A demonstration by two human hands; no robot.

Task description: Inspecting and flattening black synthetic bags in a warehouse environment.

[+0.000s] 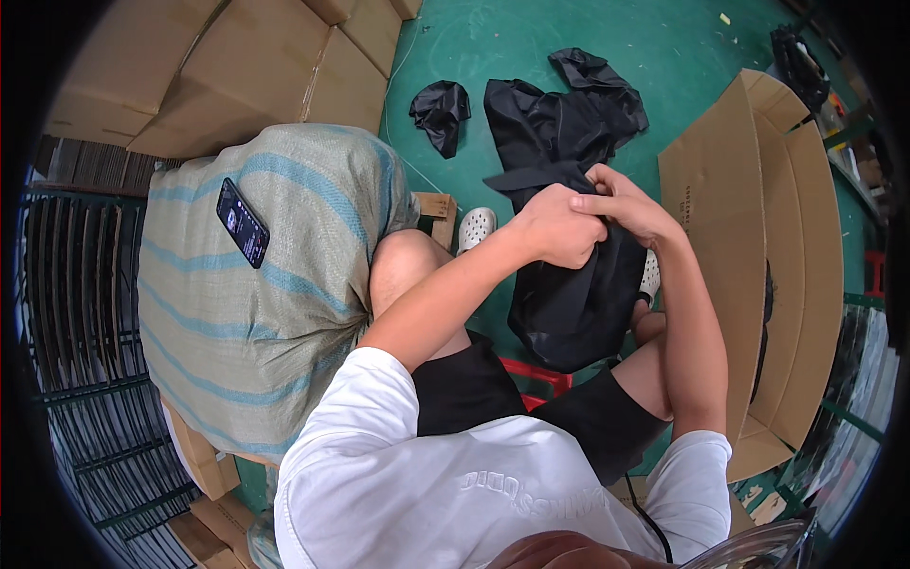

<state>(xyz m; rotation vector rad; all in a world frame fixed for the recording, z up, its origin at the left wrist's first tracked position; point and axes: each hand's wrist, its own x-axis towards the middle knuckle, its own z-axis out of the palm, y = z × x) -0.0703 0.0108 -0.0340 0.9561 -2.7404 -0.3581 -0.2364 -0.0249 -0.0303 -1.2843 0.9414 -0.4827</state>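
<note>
Left hand (567,228) clamped on black cloth (573,313) | right hand (633,211) touching left, grip unclear | cloth between legs (406,284), likely for steadiness | phone (243,224) on sack (308,204), probably for viewing

The sheeting (578,318) is showing a glossy black against the green floor (455,43), and the shorts (469,389) are showing plain black. Teal-blue stripes are running across the grey-beige sack (227,356), while the carton (716,190) is showing brown. The T-shirt (531,455) and the clogs (477,226) are showing white, and the stool (550,381) is adding bright red.
</note>
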